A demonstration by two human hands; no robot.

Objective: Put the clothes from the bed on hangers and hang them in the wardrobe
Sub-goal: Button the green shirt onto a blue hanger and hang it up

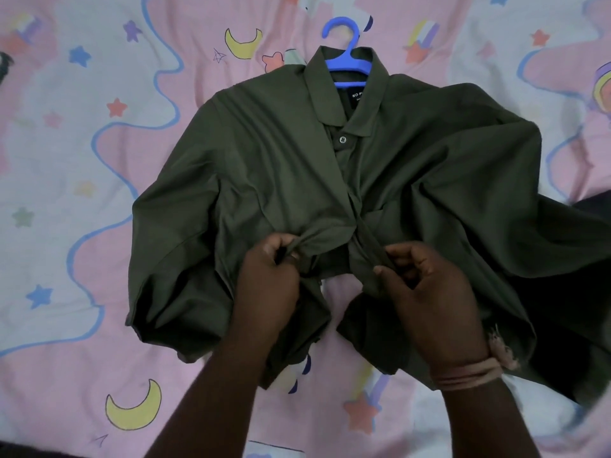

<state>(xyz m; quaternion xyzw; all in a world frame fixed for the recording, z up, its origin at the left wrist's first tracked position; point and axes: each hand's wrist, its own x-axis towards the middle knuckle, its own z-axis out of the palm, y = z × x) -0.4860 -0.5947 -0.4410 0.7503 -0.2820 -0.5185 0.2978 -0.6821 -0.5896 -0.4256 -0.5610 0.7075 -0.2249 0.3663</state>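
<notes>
A dark olive green shirt (264, 166) lies spread face up on the bed, its collar pointing away from me. A blue plastic hanger (347, 61) sits inside the collar, with its hook sticking out above. One button below the collar is fastened. My left hand (267, 279) pinches the left front edge of the shirt near the middle. My right hand (426, 292) pinches the right front placket beside it. The two edges cross between my hands. A pink band is round my right wrist.
The bed sheet (82, 160) is pink and white with moons and stars. A dark piece of cloth (591, 203) shows at the right edge behind the shirt. Another dark item (5, 66) peeks in at the far left edge.
</notes>
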